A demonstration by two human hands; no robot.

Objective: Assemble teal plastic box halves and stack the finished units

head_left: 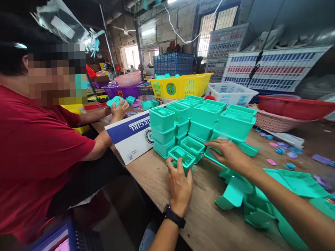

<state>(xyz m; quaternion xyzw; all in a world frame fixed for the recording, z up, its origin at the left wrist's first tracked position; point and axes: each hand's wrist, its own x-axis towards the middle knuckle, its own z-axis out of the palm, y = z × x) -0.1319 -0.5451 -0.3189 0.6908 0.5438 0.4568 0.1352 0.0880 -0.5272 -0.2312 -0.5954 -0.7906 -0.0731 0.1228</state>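
My left hand [180, 184], with a black watch at the wrist, grips a small teal plastic box [181, 158] at the near edge of a group of teal boxes. My right hand [226, 152] reaches forward with fingers stretched out, touching the edge of a teal piece [247, 148] below a large teal container [234, 125]. Stacks of teal boxes [162, 131] stand just beyond both hands on the wooden table [207, 223]. Flat teal parts [237, 194] lie under my right forearm.
A person in a red shirt [32, 153] sits at left, hands on a teal piece [115, 102]. A white and blue carton [131, 136] lies beside the stacks. Yellow [181, 86], white [231, 93], pink [271, 121] and red [297, 107] baskets stand behind. Small coloured discs [279, 150] lie scattered at right.
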